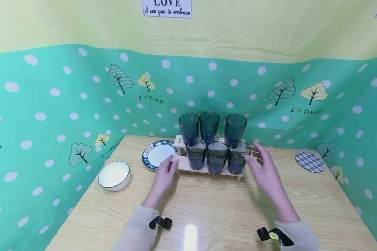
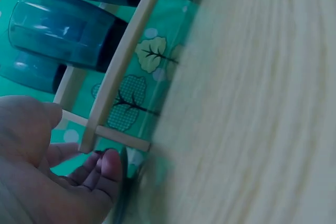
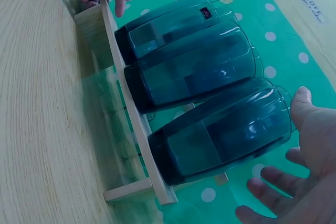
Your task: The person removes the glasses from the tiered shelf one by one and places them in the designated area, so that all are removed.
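Note:
A two-tier wooden rack [image 1: 188, 167] stands on the table and carries dark tinted glasses, three on each tier. At its left end is my left hand [image 1: 165, 174], the fingers loosely bent. In the left wrist view the thumb and fingertips [image 2: 111, 165] of that hand lie around the end of the shelf. My right hand [image 1: 265, 170] is beside the front right glass [image 1: 237, 158], fingers spread. The right wrist view shows the thumb [image 3: 303, 103] right at the rim of this glass [image 3: 226, 135], with the other fingers apart from it.
Left of the rack lies a white plate [image 1: 159, 155] with a blue patterned rim. A white bowl [image 1: 113, 177] stands near the table's left edge. Far right, a round checked mat [image 1: 309, 161] lies flat. A dotted green and yellow cloth [image 1: 207, 80] hangs behind the table.

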A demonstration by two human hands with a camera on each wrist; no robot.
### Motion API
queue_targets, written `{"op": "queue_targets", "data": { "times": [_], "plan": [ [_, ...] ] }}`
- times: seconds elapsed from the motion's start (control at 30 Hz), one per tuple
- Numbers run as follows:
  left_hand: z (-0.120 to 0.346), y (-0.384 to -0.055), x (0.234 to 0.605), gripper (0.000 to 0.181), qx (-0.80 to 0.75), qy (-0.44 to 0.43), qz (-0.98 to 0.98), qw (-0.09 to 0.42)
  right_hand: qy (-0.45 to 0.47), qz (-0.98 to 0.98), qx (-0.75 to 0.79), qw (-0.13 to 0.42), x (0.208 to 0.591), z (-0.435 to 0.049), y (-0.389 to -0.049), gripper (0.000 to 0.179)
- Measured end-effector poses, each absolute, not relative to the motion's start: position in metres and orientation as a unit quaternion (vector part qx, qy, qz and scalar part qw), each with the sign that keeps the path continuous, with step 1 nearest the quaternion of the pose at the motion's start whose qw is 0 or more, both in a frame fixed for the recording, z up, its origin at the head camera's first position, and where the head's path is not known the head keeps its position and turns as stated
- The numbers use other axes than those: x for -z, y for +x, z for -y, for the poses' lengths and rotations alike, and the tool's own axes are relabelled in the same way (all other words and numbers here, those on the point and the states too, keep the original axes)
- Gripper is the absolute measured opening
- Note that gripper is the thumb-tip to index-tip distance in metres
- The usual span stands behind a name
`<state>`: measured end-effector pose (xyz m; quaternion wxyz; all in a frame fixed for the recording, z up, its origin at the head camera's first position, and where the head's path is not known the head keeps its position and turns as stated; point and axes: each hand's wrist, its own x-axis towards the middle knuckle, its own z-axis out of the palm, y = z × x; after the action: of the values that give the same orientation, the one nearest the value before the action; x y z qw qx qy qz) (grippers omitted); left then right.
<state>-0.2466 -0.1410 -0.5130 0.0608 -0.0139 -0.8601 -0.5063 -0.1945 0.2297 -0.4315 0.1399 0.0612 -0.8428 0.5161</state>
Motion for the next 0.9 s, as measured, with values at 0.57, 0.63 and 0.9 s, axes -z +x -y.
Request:
{"op": "queue_targets", "data": {
  "times": [0.57,0.63,0.9],
  "plan": [
    [0.141,-0.246,0.530,0.048,0.591,0.008,0.806,0.046,0.089,0.810,-0.574,0.082,0.441,-0.231,-0.205,0.075],
    [0.141,-0.246,0.531,0.048,0.602,0.006,0.797,0.046,0.092,0.811,-0.571,0.084,0.442,-0.231,-0.205,0.074],
    [0.139,-0.248,0.535,0.046,0.624,0.003,0.780,0.051,0.097,0.816,-0.563,0.087,0.445,-0.231,-0.210,0.075]
  ]
}}
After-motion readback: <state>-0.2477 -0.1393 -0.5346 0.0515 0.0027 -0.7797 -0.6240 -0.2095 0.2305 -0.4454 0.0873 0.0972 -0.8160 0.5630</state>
